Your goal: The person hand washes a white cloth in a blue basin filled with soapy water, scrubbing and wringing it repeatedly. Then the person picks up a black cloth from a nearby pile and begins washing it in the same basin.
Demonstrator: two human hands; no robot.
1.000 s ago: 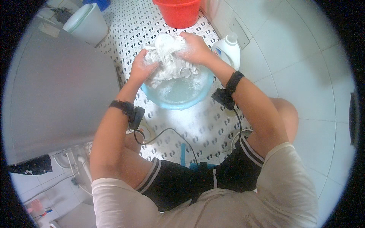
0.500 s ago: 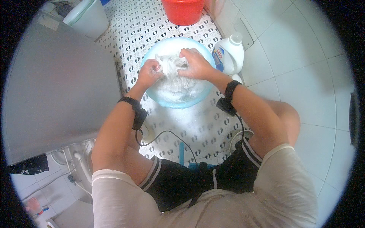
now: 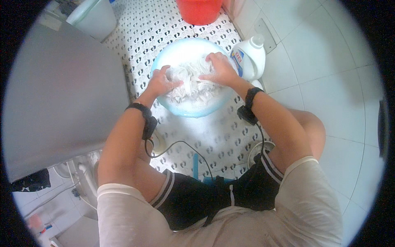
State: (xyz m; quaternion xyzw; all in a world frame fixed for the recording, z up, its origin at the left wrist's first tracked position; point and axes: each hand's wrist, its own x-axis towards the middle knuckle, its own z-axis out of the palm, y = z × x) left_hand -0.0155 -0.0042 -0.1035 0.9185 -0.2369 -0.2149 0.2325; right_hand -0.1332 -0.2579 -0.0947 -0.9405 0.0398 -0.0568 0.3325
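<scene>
A light blue round basin (image 3: 185, 112) stands on the floor in front of me, with white suds along its inside. In it lies a crumpled, wet white cloth (image 3: 190, 84), spread in loose folds. My left hand (image 3: 161, 81) is at the cloth's left side, fingers and thumb apart, the thumb tip touching the fabric. On the right, my right hand (image 3: 223, 71) rests against the cloth with thumb and fingers spread wide. Parts of the fingers on both hands are hidden by foam and folds.
Right of the basin, a white detergent bottle (image 3: 256, 57) stands by the tiled wall (image 3: 325, 90). Beyond is a red bucket (image 3: 199, 11), with a white bin (image 3: 94, 19) at the far left. A large grey panel (image 3: 66, 99) borders my left; a cable (image 3: 181, 142) joins my wrist devices.
My hands have moved apart and their fingers have opened from the bunched cloth. The fabric has dropped and spread out in the basin.
</scene>
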